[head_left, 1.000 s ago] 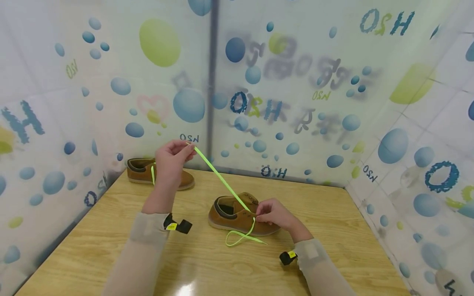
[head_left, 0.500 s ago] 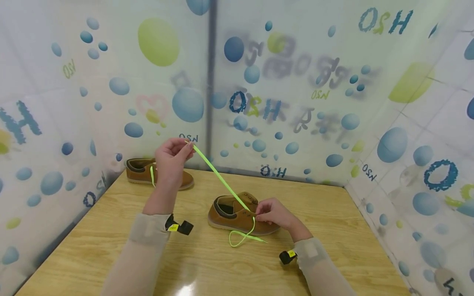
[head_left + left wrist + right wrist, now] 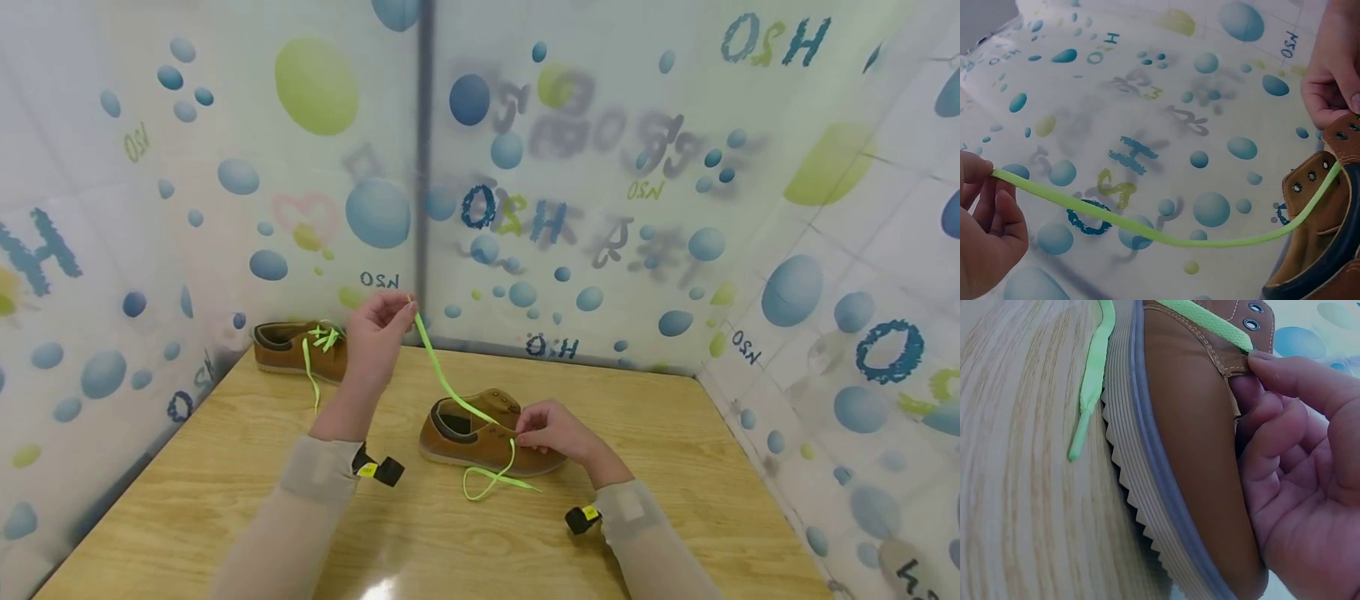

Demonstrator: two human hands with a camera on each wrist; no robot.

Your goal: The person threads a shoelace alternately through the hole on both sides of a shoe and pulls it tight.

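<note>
A brown leather shoe (image 3: 468,454) stands on the table, with a neon green shoelace (image 3: 427,354) running through a front eyelet. My left hand (image 3: 378,337) is raised above and left of the shoe, pinching one end of that lace. Between hand and shoe the lace sags in a curve, plain in the left wrist view. My right hand (image 3: 1310,456) pinches the corner of the shoe's eyelet flap (image 3: 1238,362), thumb on top beside the threaded eyelet. The lace's other end (image 3: 1090,387) hangs down the near side and lies looped on the wood.
A second brown shoe (image 3: 288,358), laced in the same green, stands at the table's back left, partly behind my left hand. The wooden table (image 3: 420,542) ends at a curtain (image 3: 600,208) printed with bubbles, which also closes off both sides.
My left hand has shifted right with the lace end, and the taut lace has gone slack. More of the far shoe's laces now shows. My right hand stays at the flap.
</note>
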